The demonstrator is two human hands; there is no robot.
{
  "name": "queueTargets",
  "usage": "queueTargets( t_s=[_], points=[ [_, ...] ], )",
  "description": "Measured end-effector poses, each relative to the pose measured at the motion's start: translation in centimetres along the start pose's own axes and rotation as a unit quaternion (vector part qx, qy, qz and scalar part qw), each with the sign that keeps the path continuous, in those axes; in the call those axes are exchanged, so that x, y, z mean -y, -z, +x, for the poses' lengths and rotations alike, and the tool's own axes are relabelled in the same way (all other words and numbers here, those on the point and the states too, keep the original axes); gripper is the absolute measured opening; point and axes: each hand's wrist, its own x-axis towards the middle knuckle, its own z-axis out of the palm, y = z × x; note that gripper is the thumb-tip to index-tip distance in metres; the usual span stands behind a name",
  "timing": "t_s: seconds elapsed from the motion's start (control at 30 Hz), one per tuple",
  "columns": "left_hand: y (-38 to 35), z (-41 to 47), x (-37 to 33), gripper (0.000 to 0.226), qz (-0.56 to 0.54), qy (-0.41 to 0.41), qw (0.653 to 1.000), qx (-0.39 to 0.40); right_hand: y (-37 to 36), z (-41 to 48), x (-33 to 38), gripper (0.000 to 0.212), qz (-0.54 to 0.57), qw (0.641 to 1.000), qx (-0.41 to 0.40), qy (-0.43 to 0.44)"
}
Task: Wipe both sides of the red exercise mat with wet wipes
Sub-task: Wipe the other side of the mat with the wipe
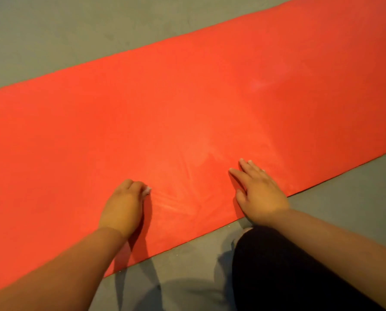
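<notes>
A red exercise mat (187,108) lies flat on a grey floor (52,30), running across the view from 8 o'clock to 2 o'clock, its rounded far corner at 9 o'clock and its right end cut off by the frame edge. The floor looks matte and faintly mottled, showing as a broad band beyond the mat from 10 to 12 o'clock and as a wedge on the near side from 4 to 6 o'clock.

The person's left hand (122,207), at 8 o'clock from centre, rests knuckles-up on the mat with fingers curled around a wet wipe (147,190), of which only a small white tuft shows past the fingertips. Just to the right of it, pale damp streaks (183,198) fan over the red surface toward 1 o'clock.

The right hand (259,194), at 4 o'clock, lies palm down with fingers straight and slightly spread, pressed on the mat just inside its near edge.

A leg in dark fabric (277,265) rests on the floor at 5 o'clock, beside the mat's near edge. Soft shadows of the arms fall on the floor at 6 o'clock.
</notes>
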Motion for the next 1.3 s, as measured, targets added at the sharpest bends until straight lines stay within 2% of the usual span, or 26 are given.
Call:
queueTargets(
  t_s=[0.07,0.1,0.13,0.2,0.27,0.33,0.4,0.47,0.53,0.57,0.6,0.63,0.7,0.77,0.8,0.83,0.87,0.97,1.03,1.07,1.1,1.13,1.2,1.23,1.27,1.3],
  points=[
    [0.3,1.2,1.1,0.017,-0.029,0.174,0.982,-0.062,0.0,0.9,0.7,0.058,-0.013,1.0,0.009,0.018],
    [0.1,0.9,-0.3,0.014,-0.029,0.193,0.978,-0.078,-0.2,1.3,1.1,0.058,-0.021,0.999,0.015,0.027],
    [-0.5,-0.1,-2.2,0.013,-0.039,0.157,0.983,-0.086,-0.4,1.7,1.6,0.059,-0.028,0.999,0.017,0.033],
    [-1.9,-3.3,-6.4,0.016,-0.063,-0.019,0.998,-0.018,-0.8,2.4,2.5,0.06,-0.038,0.999,0.022,0.032],
    [-2.5,-4.5,-6.5,0.021,-0.064,-0.171,0.981,0.063,-1.4,2.5,3.0,0.061,-0.04,0.999,-0.001,0.027],
    [-2.0,-1.5,-3.4,0.024,-0.017,-0.216,0.976,0.034,-1.8,2.4,3.3,0.063,-0.046,0.997,-0.026,0.052],
    [-0.5,2.7,0.1,0.02,0.028,-0.137,0.99,-0.028,-1.9,3.0,3.4,0.059,-0.05,0.994,-0.037,0.086],
    [1.5,6.9,3.7,0.014,0.032,0.034,0.996,-0.072,-1.6,3.9,3.4,0.057,-0.052,0.993,-0.038,0.096],
    [2.8,9.0,5.8,0.016,-0.008,0.205,0.974,-0.097,-0.9,4.9,4.1,0.059,-0.048,0.994,-0.042,0.092],
    [2.6,9.1,5.5,0.016,-0.014,0.229,0.968,-0.102,-0.7,5.5,4.4,0.059,-0.057,0.993,-0.041,0.093],
    [2.1,8.4,4.3,0.015,-0.013,0.203,0.974,-0.098,-0.6,6.0,4.4,0.058,-0.067,0.993,-0.036,0.095],
    [1.1,7.0,2.5,0.016,-0.014,0.131,0.988,-0.084,-0.6,6.6,4.4,0.057,-0.076,0.992,-0.028,0.097],
    [-0.5,2.9,-1.9,0.02,-0.027,-0.085,0.996,-0.006,-0.7,7.3,4.5,0.058,-0.086,0.993,-0.007,0.083],
    [-0.5,1.3,-2.9,0.026,-0.022,-0.272,0.957,0.097,-1.1,7.4,4.7,0.06,-0.089,0.993,0.003,0.074],
    [-0.2,2.8,-1.6,0.027,0.0,-0.315,0.944,0.102,-1.1,7.3,4.8,0.062,-0.093,0.993,0.004,0.076],
    [0.3,4.9,0.0,0.026,0.033,-0.315,0.945,0.08,-1.0,7.2,4.8,0.065,-0.096,0.992,0.009,0.08],
    [1.0,7.2,1.9,0.024,0.054,-0.271,0.96,0.045,-0.8,7.2,4.7,0.067,-0.097,0.992,0.016,0.084],
    [3.6,13.0,7.6,0.016,0.086,-0.014,0.995,-0.04,-0.1,7.4,4.6,0.067,-0.112,0.988,0.055,0.086],
    [3.3,12.2,6.1,0.015,0.077,0.064,0.994,-0.046,0.7,8.2,5.1,0.077,-0.121,0.986,0.084,0.077],
    [2.6,10.7,4.0,0.014,0.076,0.05,0.995,-0.028,1.3,8.9,5.5,0.083,-0.127,0.984,0.102,0.075],
    [1.7,8.6,1.6,0.014,0.054,-0.009,0.998,-0.013,1.9,9.7,5.9,0.091,-0.138,0.98,0.122,0.072],
    [0.8,6.4,-0.5,0.014,0.029,-0.106,0.994,0.01,2.5,10.6,6.3,0.098,-0.153,0.976,0.141,0.071],
    [0.3,3.5,-2.4,0.019,0.016,-0.298,0.948,0.106,3.5,12.3,7.0,0.11,-0.194,0.963,0.168,0.085],
    [0.6,4.1,-1.8,0.022,0.028,-0.357,0.923,0.138,3.8,13.0,7.3,0.113,-0.212,0.957,0.176,0.096],
    [1.0,5.8,-0.5,0.025,0.05,-0.385,0.913,0.128,4.1,13.7,7.5,0.115,-0.226,0.952,0.181,0.105],
    [1.5,8.1,0.9,0.028,0.069,-0.377,0.919,0.093,4.4,14.2,7.7,0.117,-0.234,0.948,0.184,0.11]
  ],
)
